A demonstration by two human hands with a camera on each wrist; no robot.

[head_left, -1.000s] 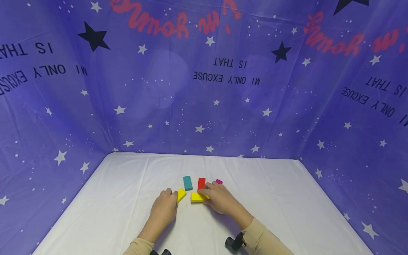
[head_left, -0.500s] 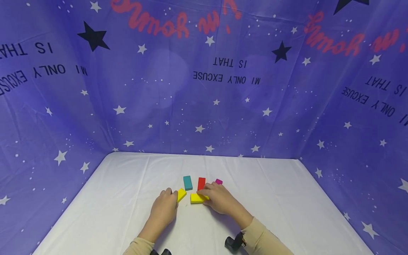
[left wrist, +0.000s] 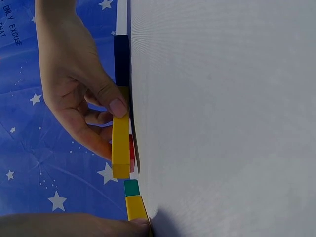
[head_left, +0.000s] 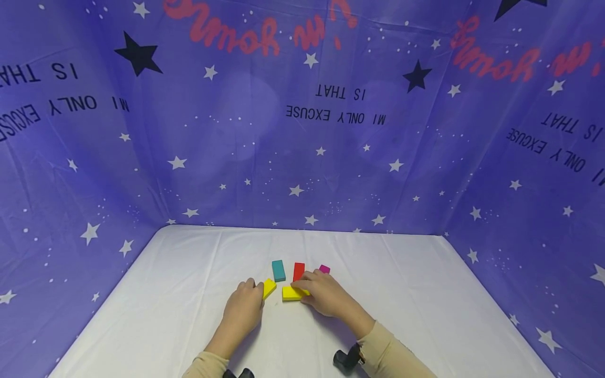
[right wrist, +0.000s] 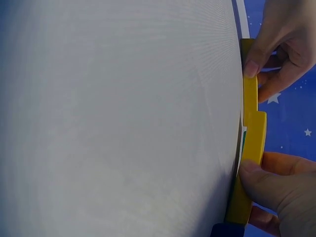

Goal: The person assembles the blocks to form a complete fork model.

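– Purple cloth [head_left: 264, 142], with white and black stars, behind and on both sides. Below, white table [head_left: 378, 283].

– And with the left hand [head_left: 244, 306]?

– Pinching the left yellow block [head_left: 269, 289], thumb at the near side, fingers at the far side, with only the block's thickness between.

– Same with the right hand [head_left: 326, 294]?

– Yes, gripping the right yellow block [head_left: 292, 294] in similar manner.

– Touching each other, these two?

– No, just apart in the head view; left one slanted, right one nearly straight across. Resting on the table or slightly lifted: impossible to tell.

– And around?

– Just behind the left yellow block, teal block [head_left: 279, 271]; behind the right one, red block [head_left: 299, 272]; farther right, pink block [head_left: 324, 269], partly hidden. In the left wrist view, dark blue block [left wrist: 121, 60] too, near the right yellow block's end.
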